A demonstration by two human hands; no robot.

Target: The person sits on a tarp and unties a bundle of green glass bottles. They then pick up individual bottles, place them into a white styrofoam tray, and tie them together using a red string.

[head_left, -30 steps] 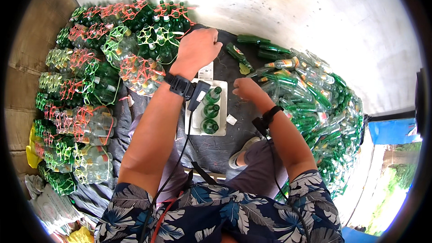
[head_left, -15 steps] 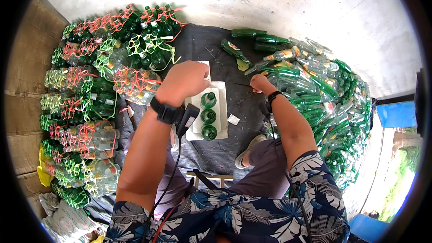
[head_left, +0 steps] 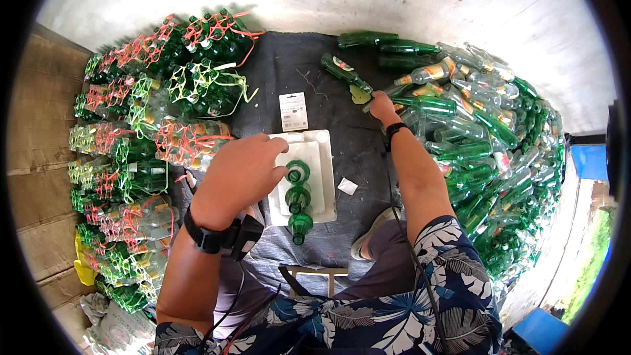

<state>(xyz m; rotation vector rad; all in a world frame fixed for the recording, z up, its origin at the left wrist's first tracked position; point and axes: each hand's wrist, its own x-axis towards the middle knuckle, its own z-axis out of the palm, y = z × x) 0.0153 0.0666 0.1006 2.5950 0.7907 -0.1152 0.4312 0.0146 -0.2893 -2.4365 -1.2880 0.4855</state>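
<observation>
Three green glass bottles stand in a row in a white foam tray between my knees. Beside the tray's left edge, my left hand has its thumb and fingers apart, near the bottles' mouths, with nothing seen in it. My right arm reaches forward to the edge of the bottle pile, where my right hand is closed round the neck of a lying glass bottle. Much of that bottle is hidden by the hand and its neighbours. Just beyond lies a single green bottle by a yellow-green scrap.
A large heap of loose green and clear bottles fills the right side. Bundles of bottles tied with red and green straps stand at the left. A white printed card and a white packet lie on the black ground sheet.
My right hand has moved onto the bottle's neck at the heap's edge. My left hand has drawn back toward me, uncovering the white card. The view has shifted slightly.
</observation>
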